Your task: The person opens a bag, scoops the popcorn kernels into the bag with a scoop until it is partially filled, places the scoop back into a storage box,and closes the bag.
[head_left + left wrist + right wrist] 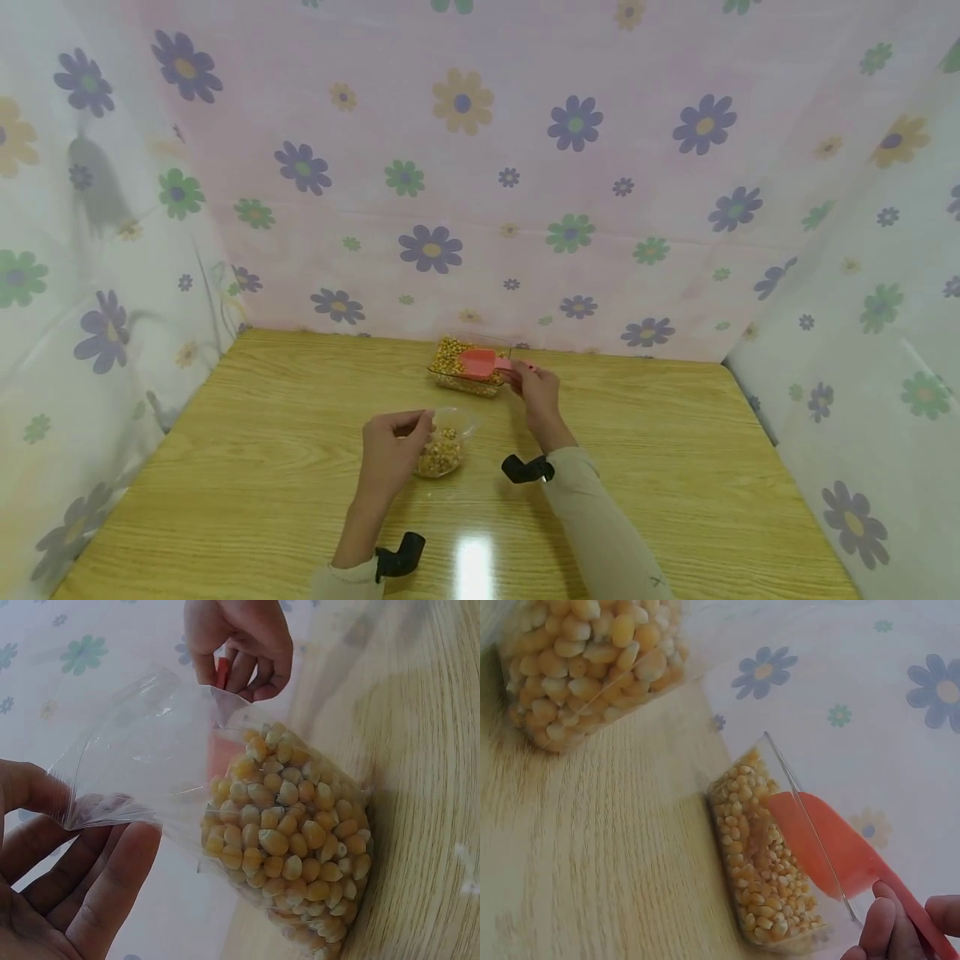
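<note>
My left hand (393,450) pinches the top edge of a clear plastic bag (285,817), which stands on the table partly filled with corn kernels. In the left wrist view the thumb and fingers (120,892) grip the bag's rim. My right hand (538,396) holds a red scoop (478,364) by its handle. The scoop's bowl dips into a clear rectangular container (761,930) of corn kernels, behind the bag. From the right wrist view the blade sits inside the container's wall; how much corn it carries is hidden.
A wood-grain table (285,467) lies under everything. Flowered cloth (510,200) hangs behind it and on both sides, with the container close to the back cloth. Black wrist mounts (401,556) sit on both forearms.
</note>
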Motion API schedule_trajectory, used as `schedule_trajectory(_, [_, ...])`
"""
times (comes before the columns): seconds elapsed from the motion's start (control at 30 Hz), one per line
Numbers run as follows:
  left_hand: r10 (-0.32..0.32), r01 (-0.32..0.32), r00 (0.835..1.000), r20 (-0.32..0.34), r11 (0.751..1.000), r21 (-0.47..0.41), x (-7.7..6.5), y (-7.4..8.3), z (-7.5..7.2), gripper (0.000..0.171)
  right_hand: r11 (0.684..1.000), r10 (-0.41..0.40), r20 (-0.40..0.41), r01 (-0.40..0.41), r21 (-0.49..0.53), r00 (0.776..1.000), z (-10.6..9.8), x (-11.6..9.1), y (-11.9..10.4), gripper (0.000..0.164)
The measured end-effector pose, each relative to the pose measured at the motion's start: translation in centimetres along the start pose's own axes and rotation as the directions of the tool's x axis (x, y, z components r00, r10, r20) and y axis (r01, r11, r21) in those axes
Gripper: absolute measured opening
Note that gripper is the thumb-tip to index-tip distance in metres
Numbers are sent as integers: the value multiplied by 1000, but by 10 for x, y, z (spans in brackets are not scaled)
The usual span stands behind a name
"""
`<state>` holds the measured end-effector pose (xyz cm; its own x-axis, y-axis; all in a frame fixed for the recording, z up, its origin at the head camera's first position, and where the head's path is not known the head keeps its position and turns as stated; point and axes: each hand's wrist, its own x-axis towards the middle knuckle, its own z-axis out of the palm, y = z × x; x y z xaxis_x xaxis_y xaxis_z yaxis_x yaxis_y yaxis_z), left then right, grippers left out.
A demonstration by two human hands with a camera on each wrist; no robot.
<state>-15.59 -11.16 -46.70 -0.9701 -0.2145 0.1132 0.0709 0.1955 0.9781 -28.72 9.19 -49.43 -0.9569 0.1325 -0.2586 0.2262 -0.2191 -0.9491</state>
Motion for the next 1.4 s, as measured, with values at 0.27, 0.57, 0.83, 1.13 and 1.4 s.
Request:
schedule_trajectory(0.27, [-18,18,1000,-15,1000,-1,-4,1,3,20,970,95,29,-99,222,995,-10,-2,7,32])
schedule_trajectory(0.57, [-6,6,1000,-20,1000,-16,-8,0,4,20,909,91,175,-153,387,980,-21,-13,11,18])
schedule_trajectory(0.83, [9,-9,1000,-16,1000,-6,-9,-1,5,19,904,52,262,-157,398,964,-28,-27,5,21])
schedule_trajectory(1.13, [21,-21,1000,-21,1000,-4,-9,2,6,19,911,70,267,-170,375,961,-29,-48,-4,25])
schedule_trajectory(1.4, [-12,12,1000,-10,1000,-18,-9,1,6,21,922,49,285,-153,356,957,-32,-64,-4,26])
